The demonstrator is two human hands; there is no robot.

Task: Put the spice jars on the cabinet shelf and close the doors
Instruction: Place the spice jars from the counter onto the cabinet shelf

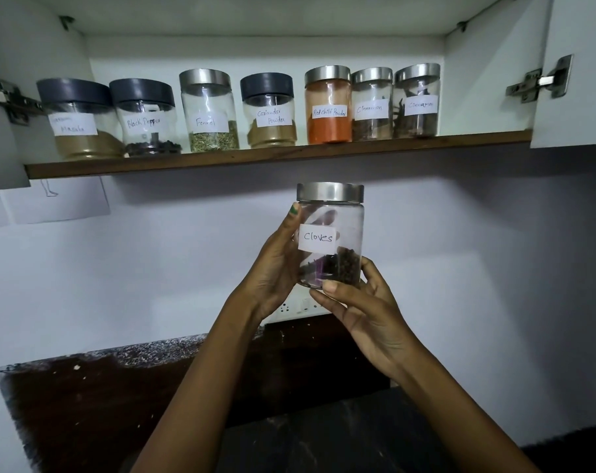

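I hold the round glass cloves jar (330, 235) (steel lid, paper label) below the wooden shelf (276, 154), my left hand (276, 268) wrapped round its side, my right hand (361, 307) pinching its base. Seven labelled jars line the shelf.

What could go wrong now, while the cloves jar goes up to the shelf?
1. The shelf already holds seven jars close together; the cloves jar may knock one while being pushed in.
2. The jar is glass, held by the left hand and right hand below the shelf; it may hit the shelf edge and slip.
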